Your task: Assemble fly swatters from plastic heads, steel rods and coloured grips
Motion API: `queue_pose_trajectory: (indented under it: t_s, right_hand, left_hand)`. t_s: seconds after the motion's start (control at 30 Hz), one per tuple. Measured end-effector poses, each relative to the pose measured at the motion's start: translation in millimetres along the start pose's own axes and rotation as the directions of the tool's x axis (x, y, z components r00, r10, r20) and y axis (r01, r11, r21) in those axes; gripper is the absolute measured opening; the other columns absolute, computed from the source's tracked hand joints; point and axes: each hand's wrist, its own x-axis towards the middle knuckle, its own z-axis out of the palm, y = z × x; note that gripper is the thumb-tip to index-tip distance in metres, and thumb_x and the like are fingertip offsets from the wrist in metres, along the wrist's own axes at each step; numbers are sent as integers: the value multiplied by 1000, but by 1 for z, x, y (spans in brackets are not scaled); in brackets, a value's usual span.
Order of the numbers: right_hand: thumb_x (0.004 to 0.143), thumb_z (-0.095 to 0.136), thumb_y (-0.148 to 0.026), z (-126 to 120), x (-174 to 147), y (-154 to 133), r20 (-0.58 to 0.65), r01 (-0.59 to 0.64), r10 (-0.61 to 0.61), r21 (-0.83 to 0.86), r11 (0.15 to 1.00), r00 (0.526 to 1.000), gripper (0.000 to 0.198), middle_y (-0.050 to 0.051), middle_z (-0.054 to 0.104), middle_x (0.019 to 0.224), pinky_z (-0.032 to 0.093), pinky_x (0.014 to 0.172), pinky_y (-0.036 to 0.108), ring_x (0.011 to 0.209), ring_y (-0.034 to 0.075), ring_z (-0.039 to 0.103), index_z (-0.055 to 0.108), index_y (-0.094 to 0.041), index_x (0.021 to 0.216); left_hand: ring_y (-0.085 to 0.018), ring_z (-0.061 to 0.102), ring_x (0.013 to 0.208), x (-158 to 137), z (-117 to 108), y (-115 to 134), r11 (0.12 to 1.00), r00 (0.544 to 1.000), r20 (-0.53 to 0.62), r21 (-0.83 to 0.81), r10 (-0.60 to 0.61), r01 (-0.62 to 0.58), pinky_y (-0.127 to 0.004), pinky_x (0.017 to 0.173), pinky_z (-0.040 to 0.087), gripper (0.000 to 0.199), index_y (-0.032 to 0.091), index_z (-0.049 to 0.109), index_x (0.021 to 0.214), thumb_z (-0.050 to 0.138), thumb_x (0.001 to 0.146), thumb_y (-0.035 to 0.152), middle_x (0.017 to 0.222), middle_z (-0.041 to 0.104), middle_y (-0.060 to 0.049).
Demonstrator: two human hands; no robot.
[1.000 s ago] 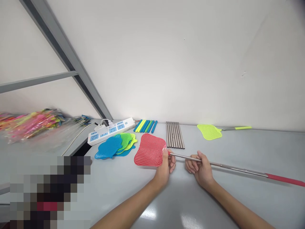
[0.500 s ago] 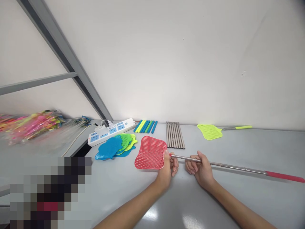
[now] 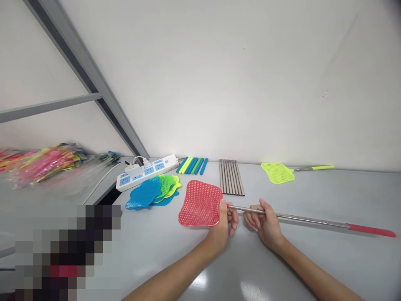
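Note:
A red fly swatter with a long extended metal rod and a red handle lies across both hands, above the table. My left hand is closed on it where the perforated head meets the rod, its thumb on the head's edge. Farther along, my right hand grips the metal rod between thumb and curled fingers. The red handle sticks out to the right. Left of the red head lies a pile of loose swatter heads in blue, green and yellow. Behind it, several metal rods lie side by side.
A yellow fly swatter lies at the back right by the wall. Coloured handle sleeves sit in a row beside a white power strip with plugs in it. Bagged colourful items lie far left, near a grey metal frame.
My left hand and the red swatter head have shifted slightly right and down. The handle end has moved a little left, while my right hand stays nearly in place.

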Motion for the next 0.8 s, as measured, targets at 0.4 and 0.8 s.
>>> queue_pose_trajectory:
  t_s: [0.4,0.8]
  right_hand:
    - [82,27,-42,3,-4,1,10,-12,12,0,1000,1000,55,-3,27,31,20,38,26,30,10,28,40,-19,33]
    - [82,24,-42,7,-3,1,61,-51,46,83,995,997,57,-3,29,31,24,37,26,28,11,31,42,-19,34]
  left_hand:
    - [-7,30,33,1,3,0,999,999,-11,-3,-46,46,-22,36,21,54,18,41,46,29,70,65,37,36,3]
    - [-8,29,33,0,1,-5,1000,1000,20,-3,-8,8,-23,37,21,52,18,42,48,25,77,57,39,37,3]
